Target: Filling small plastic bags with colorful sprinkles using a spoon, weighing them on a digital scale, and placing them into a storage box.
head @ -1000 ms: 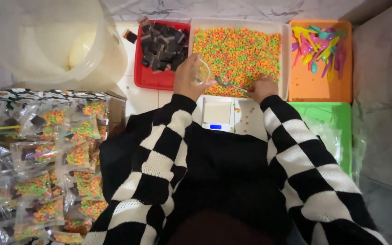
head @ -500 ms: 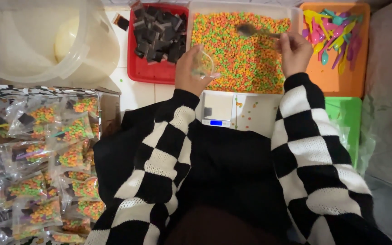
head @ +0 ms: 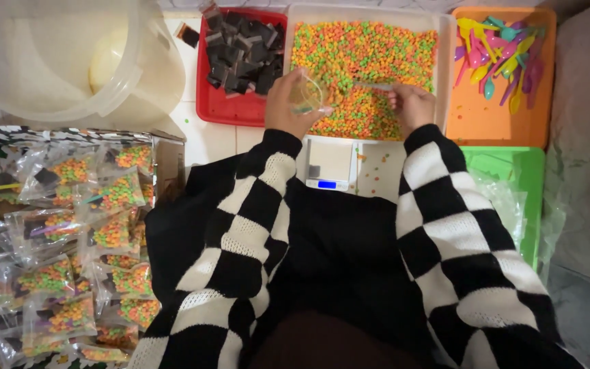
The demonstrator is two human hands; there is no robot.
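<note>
A heap of filled clear bags (head: 69, 239) lies at my left, so much seems packed; the white tray of coloured pellets (head: 367, 68) remains nearly full. My left hand (head: 289, 102) fingers hold a small clear cup (head: 308, 94) over that tray, my right hand (head: 411, 102) fingers pinch a spoon (head: 370, 85) beside it

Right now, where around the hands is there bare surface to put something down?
A bare white patch lies between the red tray, the clear bucket and the packed bags. A smaller strip sits right of the scale, under the cereal bin. The green tray holds only loose plastic. The left hand, the right hand and the trays crowd elsewhere.
</note>
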